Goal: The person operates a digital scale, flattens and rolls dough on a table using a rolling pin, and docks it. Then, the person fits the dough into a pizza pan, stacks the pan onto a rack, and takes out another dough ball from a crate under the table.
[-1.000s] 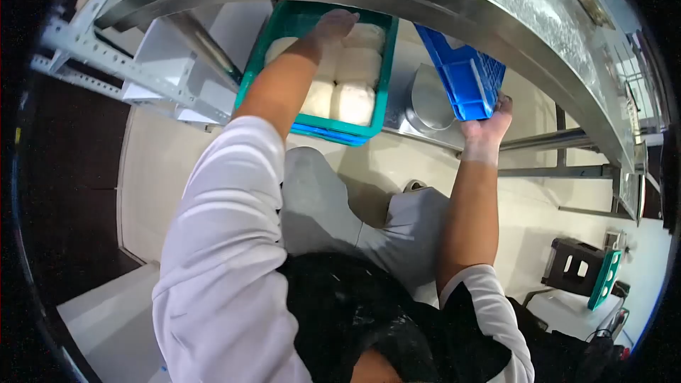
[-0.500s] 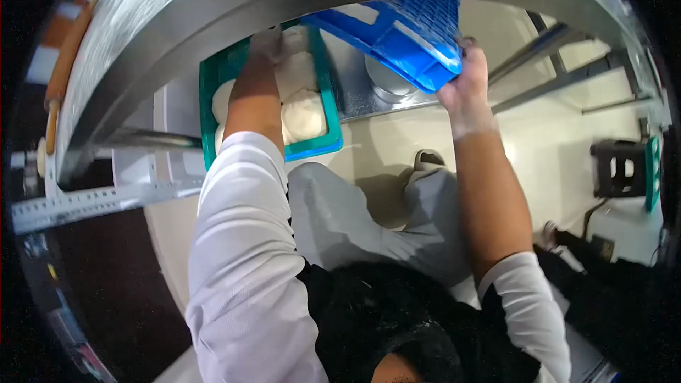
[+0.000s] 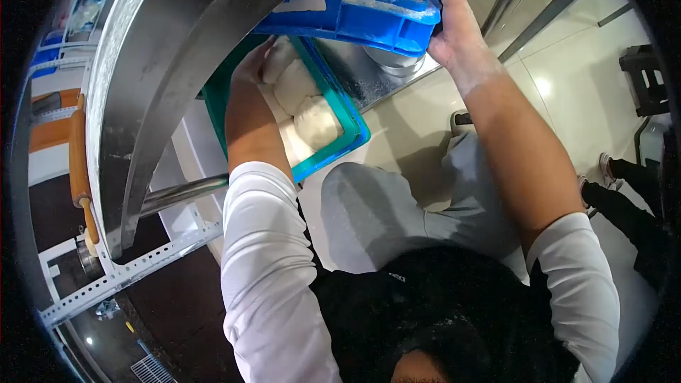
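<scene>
My right hand (image 3: pixel 457 35) grips the corner of a blue plastic crate (image 3: pixel 383 18), which is tilted, with its flour-dusted grid base showing. Below it, a green crate (image 3: pixel 339 110) with a blue rim underneath holds several pale dough balls (image 3: pixel 317 122). My left hand (image 3: pixel 250 67) reaches into the far left of this green crate. Its fingers curl against the far dough ball (image 3: pixel 281 58), partly hidden by the hand itself and the shadow under the table.
A metal table edge (image 3: pixel 170 64) arches over the left side. The crates sit by a steel shelf (image 3: pixel 347 71) with a round white container (image 3: pixel 397 62). A rolling pin (image 3: pixel 78 152) lies at far left. Another person's legs (image 3: pixel 628 198) and a black stool (image 3: pixel 644 81) are at right.
The view has turned and shifted. The blue crate has swung to a flatter angle, still in my right hand. My left hand stays at the far end of the green crate, among the dough.
</scene>
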Tool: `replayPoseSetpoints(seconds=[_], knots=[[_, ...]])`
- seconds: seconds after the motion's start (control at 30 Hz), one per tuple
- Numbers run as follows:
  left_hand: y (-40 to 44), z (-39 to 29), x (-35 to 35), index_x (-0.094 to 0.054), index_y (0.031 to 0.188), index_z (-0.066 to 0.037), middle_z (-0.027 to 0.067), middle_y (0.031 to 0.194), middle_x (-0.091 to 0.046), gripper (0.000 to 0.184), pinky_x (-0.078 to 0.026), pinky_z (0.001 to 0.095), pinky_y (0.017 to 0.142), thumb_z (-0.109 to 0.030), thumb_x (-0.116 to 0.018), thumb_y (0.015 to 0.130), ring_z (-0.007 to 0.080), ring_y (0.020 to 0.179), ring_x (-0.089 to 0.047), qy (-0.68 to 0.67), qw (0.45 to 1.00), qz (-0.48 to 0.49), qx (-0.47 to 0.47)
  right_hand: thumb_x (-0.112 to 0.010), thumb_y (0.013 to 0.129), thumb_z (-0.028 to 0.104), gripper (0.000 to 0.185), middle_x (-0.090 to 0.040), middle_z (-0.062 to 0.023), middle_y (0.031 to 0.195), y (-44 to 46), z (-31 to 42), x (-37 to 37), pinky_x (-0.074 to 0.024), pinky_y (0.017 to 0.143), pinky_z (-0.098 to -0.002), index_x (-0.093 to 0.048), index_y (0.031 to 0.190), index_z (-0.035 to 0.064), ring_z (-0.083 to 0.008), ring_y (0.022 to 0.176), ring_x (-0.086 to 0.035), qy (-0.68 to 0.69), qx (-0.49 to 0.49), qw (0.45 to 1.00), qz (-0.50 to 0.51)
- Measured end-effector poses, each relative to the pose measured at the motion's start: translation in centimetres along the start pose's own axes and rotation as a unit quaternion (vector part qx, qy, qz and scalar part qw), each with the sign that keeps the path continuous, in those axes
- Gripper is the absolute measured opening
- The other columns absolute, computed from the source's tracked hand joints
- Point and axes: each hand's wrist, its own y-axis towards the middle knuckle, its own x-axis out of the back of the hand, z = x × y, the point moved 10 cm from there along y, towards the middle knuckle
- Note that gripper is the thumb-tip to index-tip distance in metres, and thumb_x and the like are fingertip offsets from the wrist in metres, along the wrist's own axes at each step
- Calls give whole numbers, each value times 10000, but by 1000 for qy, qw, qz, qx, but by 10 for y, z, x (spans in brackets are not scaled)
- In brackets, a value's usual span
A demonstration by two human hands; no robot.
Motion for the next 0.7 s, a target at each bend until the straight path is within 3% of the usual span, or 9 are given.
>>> replayPoseSetpoints(seconds=[0.17, 0.37, 0.53, 0.7], knots=[[31, -10, 13, -685, 1295, -36, 139, 1188, -745, 614, -543, 357, 909, -454, -822, 866, 258, 1026, -707, 78, 988, 81, -105, -572, 999, 218, 323, -664, -220, 1242, 11, -4, 1, -533, 990, -465, -607, 1233, -3, -322, 1029, -641, -10, 5, 1000, 8], [29, -5, 5, -653, 1340, -36, 139, 1202, -737, 605, -547, 367, 927, -414, -790, 888, 271, 995, -708, 20, 987, 120, -105, -585, 987, 208, 341, -659, -231, 1265, 9, -7, -6, -523, 1013, -472, -599, 1254, -4, -339, 1047, -643, 7, 9, 999, 32], [1, 9, 4, -669, 1320, -43, 139, 1229, -729, 535, -551, 395, 943, -367, -771, 907, 285, 1037, -703, -119, 988, 76, -69, -580, 978, 197, 352, -657, -234, 1273, 8, -8, -10, -516, 1022, -471, -596, 1269, 1, -346, 1062, -642, 35, 8, 998, 47], [4, -4, 23, -709, 1229, -75, 131, 1167, -745, 380, -573, 427, 863, -348, -699, 965, 280, 1017, -713, -273, 952, 115, -82, -574, 973, 192, 346, -662, -221, 1269, 2, -5, -12, -516, 1018, -456, -606, 1260, 1, -330, 1068, -639, 49, 1, 998, 27]])
